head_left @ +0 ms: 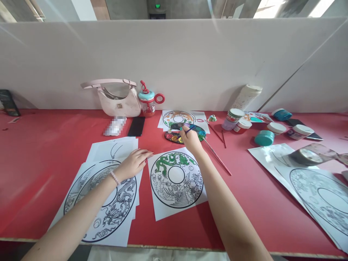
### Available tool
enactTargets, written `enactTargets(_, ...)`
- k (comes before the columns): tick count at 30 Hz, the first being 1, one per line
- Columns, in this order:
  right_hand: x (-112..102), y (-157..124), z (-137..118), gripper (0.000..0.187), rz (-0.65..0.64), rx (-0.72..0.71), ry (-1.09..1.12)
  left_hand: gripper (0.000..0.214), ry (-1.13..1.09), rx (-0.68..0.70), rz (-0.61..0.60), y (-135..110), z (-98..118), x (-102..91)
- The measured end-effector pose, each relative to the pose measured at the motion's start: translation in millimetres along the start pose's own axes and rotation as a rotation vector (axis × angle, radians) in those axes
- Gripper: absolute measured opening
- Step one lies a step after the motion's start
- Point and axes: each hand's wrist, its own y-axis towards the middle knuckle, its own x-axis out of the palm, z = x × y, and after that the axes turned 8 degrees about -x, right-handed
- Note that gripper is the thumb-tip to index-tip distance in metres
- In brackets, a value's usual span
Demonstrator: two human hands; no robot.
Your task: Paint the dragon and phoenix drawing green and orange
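Centrally on a red worktop (27, 163) lies a dragon-and-phoenix colouring sheet (176, 175), its dragon painted green. Just beyond, the right hand's (190, 139) fingers pinch a slim paintbrush (190, 129) over a paint palette (168, 136). The left hand (133, 164), fingers outstretched, reaches across printed sheets (119, 232) to the colouring sheet's upper-left corner.

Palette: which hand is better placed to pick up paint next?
Likely the right hand, holding a brush over the palette; the left hand, showing no brush, is by the partly painted sheet.
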Motion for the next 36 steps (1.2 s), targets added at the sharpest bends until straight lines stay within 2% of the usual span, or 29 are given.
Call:
enactTargets(19,-4.3,1.0,-4.7,0.02,0.044,0.071,0.005,0.037,0.042,0.058,0.0,-1.5,-4.6,1.3)
enactTargets(25,-2.1,1.2,-5.0,0.024,0.002,0.038,0.056,0.037,0.041,0.079,0.016,-0.8,-3.3,0.3)
enactTargets(32,-3.1,1.6,-2.6,0.022,0.052,0.044,0.014,0.037,0.044,0.094,0.02,-1.3,-4.5,0.5)
enactTargets(36,-2.5,1.8,-3.3,0.023,0.034,0.017,0.039,0.038,0.052,0.099,0.019,-1.9,-6.0,1.4)
